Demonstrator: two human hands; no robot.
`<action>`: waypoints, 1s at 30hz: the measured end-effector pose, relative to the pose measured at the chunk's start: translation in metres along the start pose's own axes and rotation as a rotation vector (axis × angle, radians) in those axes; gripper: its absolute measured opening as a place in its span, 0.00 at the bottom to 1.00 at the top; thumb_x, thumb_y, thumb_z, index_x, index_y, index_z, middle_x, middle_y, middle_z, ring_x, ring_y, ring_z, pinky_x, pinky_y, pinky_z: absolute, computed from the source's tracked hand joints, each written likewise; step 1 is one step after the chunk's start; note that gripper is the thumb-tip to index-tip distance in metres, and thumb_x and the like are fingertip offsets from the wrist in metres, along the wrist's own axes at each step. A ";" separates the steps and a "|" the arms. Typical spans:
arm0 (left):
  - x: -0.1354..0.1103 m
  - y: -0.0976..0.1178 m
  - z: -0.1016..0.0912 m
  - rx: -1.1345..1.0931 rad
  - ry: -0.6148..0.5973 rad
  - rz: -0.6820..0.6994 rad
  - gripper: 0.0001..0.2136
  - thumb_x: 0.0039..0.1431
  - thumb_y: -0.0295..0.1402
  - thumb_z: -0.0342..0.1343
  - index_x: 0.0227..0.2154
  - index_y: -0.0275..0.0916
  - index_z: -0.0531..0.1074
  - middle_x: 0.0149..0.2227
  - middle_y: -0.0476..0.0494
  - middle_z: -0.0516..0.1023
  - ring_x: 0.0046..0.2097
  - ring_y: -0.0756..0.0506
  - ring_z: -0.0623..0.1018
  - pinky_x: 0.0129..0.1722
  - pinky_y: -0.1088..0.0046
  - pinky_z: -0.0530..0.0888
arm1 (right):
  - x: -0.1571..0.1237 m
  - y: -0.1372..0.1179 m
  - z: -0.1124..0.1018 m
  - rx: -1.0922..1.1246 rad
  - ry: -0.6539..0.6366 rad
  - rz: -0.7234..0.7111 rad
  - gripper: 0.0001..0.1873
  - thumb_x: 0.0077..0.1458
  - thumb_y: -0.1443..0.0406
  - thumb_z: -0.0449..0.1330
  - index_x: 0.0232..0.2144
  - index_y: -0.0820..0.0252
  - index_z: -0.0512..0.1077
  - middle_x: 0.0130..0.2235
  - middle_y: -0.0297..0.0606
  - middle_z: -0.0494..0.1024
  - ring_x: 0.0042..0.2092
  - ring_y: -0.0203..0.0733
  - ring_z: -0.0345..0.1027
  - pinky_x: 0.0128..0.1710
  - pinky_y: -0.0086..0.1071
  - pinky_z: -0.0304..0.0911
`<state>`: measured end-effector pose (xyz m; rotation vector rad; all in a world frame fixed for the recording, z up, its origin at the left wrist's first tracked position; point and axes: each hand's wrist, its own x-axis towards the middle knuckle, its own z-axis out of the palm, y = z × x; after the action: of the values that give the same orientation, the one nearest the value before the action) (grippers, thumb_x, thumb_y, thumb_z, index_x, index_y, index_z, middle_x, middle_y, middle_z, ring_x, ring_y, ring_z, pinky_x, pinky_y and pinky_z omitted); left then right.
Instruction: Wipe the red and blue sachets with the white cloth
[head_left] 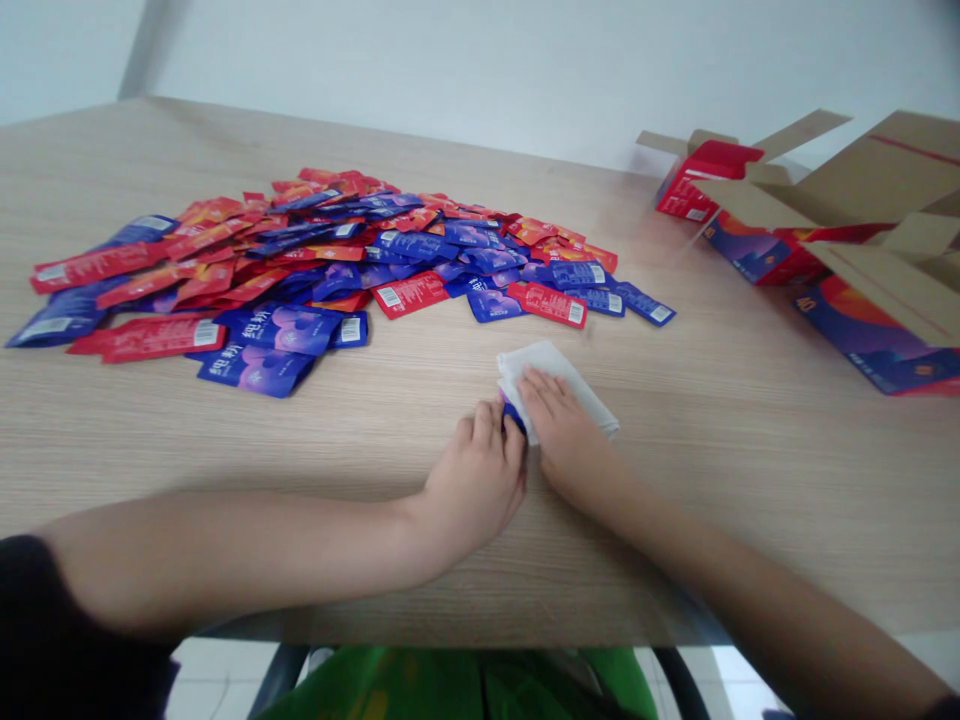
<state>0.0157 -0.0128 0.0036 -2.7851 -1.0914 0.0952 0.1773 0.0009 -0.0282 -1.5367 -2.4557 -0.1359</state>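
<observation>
Near the middle of the table, my right hand (559, 425) lies flat with its fingers stretched over a folded white cloth (581, 385). Just left of it, my left hand (480, 465) is closed on a blue sachet (513, 415), of which only a small part shows between the fingers and the cloth. The cloth covers the rest of that sachet or touches its edge; I cannot tell which. Beyond my hands spreads a large heap of red and blue sachets (405, 245), many with white barcode labels.
On the right stand open cardboard boxes: a small red box (686, 190) at the back, a blue and red box (757, 245), and a larger one (862, 340) nearer, their flaps sticking up. The wooden table (360, 440) ends at a white wall (450, 70).
</observation>
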 end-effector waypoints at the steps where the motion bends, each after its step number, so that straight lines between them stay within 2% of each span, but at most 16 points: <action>1: 0.000 0.000 -0.001 -0.008 -0.014 0.008 0.23 0.65 0.34 0.43 0.55 0.20 0.65 0.56 0.19 0.69 0.58 0.28 0.69 0.48 0.55 0.71 | -0.002 -0.006 0.000 0.014 -0.001 -0.048 0.32 0.51 0.78 0.44 0.59 0.79 0.62 0.63 0.61 0.62 0.66 0.53 0.52 0.65 0.51 0.52; 4: 0.000 -0.001 -0.002 -0.015 -0.021 0.008 0.23 0.66 0.34 0.43 0.56 0.20 0.64 0.56 0.19 0.69 0.58 0.29 0.69 0.49 0.55 0.71 | -0.002 -0.003 -0.001 0.047 -0.012 -0.076 0.34 0.48 0.78 0.44 0.59 0.78 0.62 0.63 0.59 0.62 0.66 0.51 0.51 0.65 0.50 0.52; 8: -0.001 0.000 0.000 0.004 0.009 -0.010 0.26 0.65 0.35 0.44 0.59 0.18 0.60 0.58 0.16 0.67 0.59 0.28 0.68 0.50 0.55 0.70 | 0.005 0.029 -0.007 0.018 -0.046 0.132 0.35 0.47 0.78 0.44 0.59 0.82 0.61 0.63 0.62 0.62 0.66 0.54 0.53 0.64 0.51 0.52; 11: -0.001 0.000 0.000 0.017 0.002 -0.014 0.26 0.65 0.35 0.44 0.59 0.19 0.60 0.57 0.17 0.68 0.59 0.29 0.69 0.50 0.56 0.70 | 0.008 0.035 -0.009 -0.026 -0.044 0.220 0.33 0.49 0.78 0.44 0.59 0.85 0.61 0.63 0.64 0.62 0.65 0.57 0.53 0.64 0.52 0.52; 14: 0.000 0.000 0.000 0.020 0.007 -0.014 0.25 0.65 0.36 0.44 0.58 0.20 0.61 0.58 0.19 0.67 0.59 0.29 0.68 0.51 0.56 0.70 | 0.004 0.014 -0.007 -0.030 -0.020 0.116 0.32 0.51 0.78 0.44 0.59 0.82 0.62 0.62 0.63 0.62 0.65 0.56 0.54 0.64 0.53 0.51; 18: 0.000 0.000 -0.001 0.002 0.001 0.029 0.22 0.65 0.34 0.44 0.55 0.22 0.66 0.54 0.21 0.72 0.57 0.29 0.70 0.49 0.54 0.71 | -0.002 -0.012 -0.003 -0.004 -0.016 -0.052 0.31 0.53 0.77 0.44 0.60 0.79 0.62 0.63 0.60 0.62 0.66 0.53 0.53 0.65 0.50 0.51; 20: 0.000 0.000 -0.001 -0.001 0.002 0.017 0.23 0.65 0.34 0.44 0.56 0.21 0.65 0.55 0.20 0.71 0.57 0.30 0.70 0.49 0.55 0.71 | -0.001 -0.007 -0.004 0.000 -0.022 -0.039 0.31 0.52 0.77 0.43 0.59 0.80 0.62 0.63 0.60 0.62 0.66 0.54 0.53 0.65 0.50 0.51; 24: 0.000 0.001 0.000 0.021 0.014 -0.012 0.25 0.64 0.36 0.45 0.58 0.19 0.61 0.57 0.18 0.68 0.58 0.29 0.68 0.50 0.56 0.70 | 0.004 0.024 -0.006 -0.043 -0.016 0.153 0.32 0.50 0.78 0.44 0.59 0.84 0.61 0.62 0.63 0.63 0.65 0.56 0.54 0.64 0.53 0.52; 26: 0.000 0.001 0.000 0.023 0.016 -0.009 0.26 0.64 0.36 0.45 0.58 0.19 0.61 0.57 0.18 0.68 0.58 0.29 0.68 0.50 0.56 0.70 | 0.006 0.029 -0.007 -0.075 -0.003 0.207 0.32 0.50 0.78 0.44 0.59 0.84 0.61 0.62 0.65 0.62 0.65 0.57 0.54 0.63 0.55 0.52; 28: 0.000 0.000 0.000 0.011 0.013 -0.014 0.26 0.64 0.36 0.45 0.58 0.19 0.61 0.57 0.17 0.68 0.58 0.29 0.68 0.50 0.56 0.70 | 0.004 0.019 -0.005 -0.079 0.006 0.165 0.31 0.51 0.78 0.44 0.58 0.83 0.62 0.62 0.65 0.63 0.65 0.57 0.55 0.64 0.56 0.51; 30: 0.000 -0.001 -0.001 0.000 -0.001 -0.002 0.25 0.65 0.35 0.45 0.58 0.20 0.63 0.56 0.18 0.69 0.58 0.30 0.69 0.49 0.55 0.70 | 0.001 0.001 -0.003 -0.049 0.007 0.055 0.31 0.53 0.77 0.44 0.59 0.80 0.63 0.62 0.62 0.63 0.65 0.54 0.54 0.64 0.53 0.51</action>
<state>0.0151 -0.0127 0.0047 -2.7848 -1.0944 0.0968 0.1786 0.0015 -0.0250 -1.6191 -2.4191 -0.1924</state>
